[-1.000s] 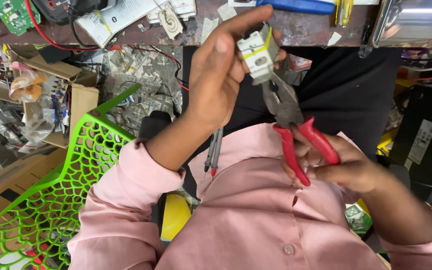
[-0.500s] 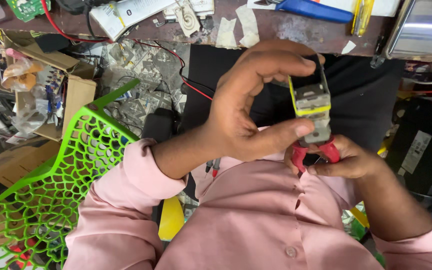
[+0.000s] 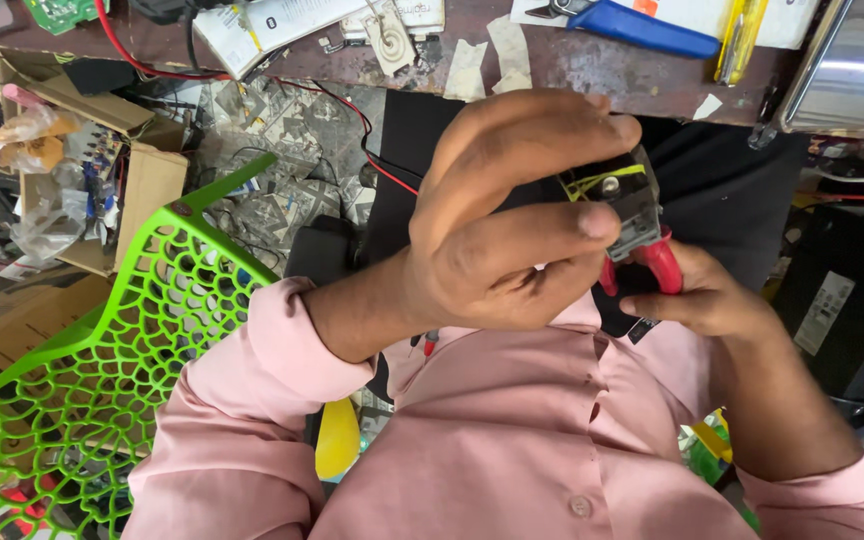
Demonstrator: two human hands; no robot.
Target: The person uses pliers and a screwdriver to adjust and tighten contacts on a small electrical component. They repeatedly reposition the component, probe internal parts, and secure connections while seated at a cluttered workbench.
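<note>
head view: I see my left hand holding a small grey block-shaped electrical part with a yellow-green band, fingers pinching it from above and below | right hand curled tight round red-handled pliers just beneath the part | green lattice plastic chair left; cluttered brown tabletop above.

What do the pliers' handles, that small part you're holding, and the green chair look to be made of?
Pliers: glossy red grips, likely plastic or rubber sleeves. Small part in the left hand: dark body with yellow lines, a shiny screw head and a grey metal-looking face; probably plastic with metal, hard to tell. Green chair: moulded plastic by its smooth lattice.
</note>
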